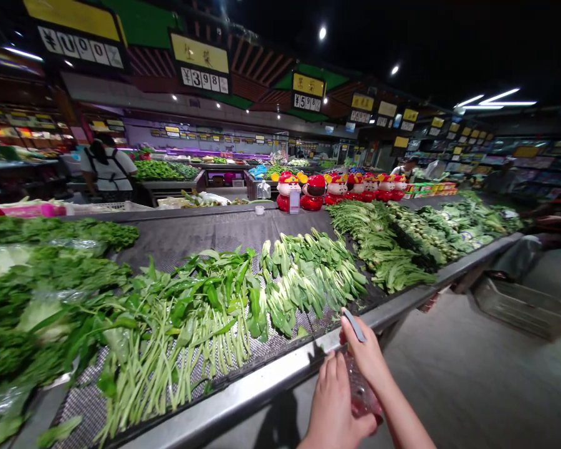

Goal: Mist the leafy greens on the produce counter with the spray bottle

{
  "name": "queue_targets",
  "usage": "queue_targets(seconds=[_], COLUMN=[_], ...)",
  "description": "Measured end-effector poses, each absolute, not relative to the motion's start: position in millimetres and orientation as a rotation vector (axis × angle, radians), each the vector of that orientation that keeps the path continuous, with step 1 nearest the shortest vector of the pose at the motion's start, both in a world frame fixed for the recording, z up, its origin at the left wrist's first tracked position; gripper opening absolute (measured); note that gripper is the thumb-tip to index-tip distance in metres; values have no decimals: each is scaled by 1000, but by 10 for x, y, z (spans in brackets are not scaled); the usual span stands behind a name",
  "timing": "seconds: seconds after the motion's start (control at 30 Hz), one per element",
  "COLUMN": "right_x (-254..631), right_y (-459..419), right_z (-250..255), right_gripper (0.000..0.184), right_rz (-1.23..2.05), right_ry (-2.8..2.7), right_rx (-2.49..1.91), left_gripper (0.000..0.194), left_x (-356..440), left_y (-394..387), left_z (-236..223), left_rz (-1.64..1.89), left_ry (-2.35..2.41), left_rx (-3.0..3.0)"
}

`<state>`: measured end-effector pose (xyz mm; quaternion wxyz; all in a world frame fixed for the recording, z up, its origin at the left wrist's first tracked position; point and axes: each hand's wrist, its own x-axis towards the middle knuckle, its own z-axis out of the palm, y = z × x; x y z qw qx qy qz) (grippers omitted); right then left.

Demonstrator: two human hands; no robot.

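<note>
Both hands are at the lower middle, just in front of the vegetable stand's metal edge [280, 368]. My left hand [330, 399] is closed round the side of a clear bottle [359, 388] with a reddish tint low down. Above it, my right hand [365, 350] is wrapped round the bottle's upper part, its fingertips partly hidden. A narrow grey piece [354, 325] lies along the right hand; I cannot tell how it joins the bottle. Closest to the hands on the sloped stand are bunches of leafy greens with pale stems [299, 287]. Long-stemmed greens [177, 330] lie left of them.
Curly lettuce [51, 268] fills the stand's left end; more greens [383, 243] cover its right side. Red figurines [313, 192] line the back edge. A grey crate [523, 305] sits on the floor at right. A person in an apron [110, 168] stands at back left. Price signs [201, 62] hang overhead.
</note>
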<state>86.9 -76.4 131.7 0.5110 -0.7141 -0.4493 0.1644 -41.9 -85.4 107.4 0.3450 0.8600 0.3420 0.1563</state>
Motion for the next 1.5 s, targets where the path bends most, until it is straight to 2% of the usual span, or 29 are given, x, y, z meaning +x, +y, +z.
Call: queue_targets(seconds=[0.23,0.53,0.8,1.0,1.5], right_x=[963,1004,952,1049,1447], right_y=[-852,-909,-864,-741,-123], right_z=[1348,1301,1423,1594,1644], right_gripper=[41,40,40,39,39], right_rz=[397,242,236,222,208], right_ry=[-1011,-949,-938,-975,-1004], right_rx=[-1663,-1736,-1701,-1660,-1649], left_gripper=[91,89,86,85,88], left_x=[-267,-240,-273,-162,181], left_y=[-825,-800,-766,-640,-135], left_z=[978,1004,1226,1432,1514], left_rz=[327,309,310,284,469], left_ry=[829,749,778,797,845], left_rx=[2268,2301,2342,2400,2431])
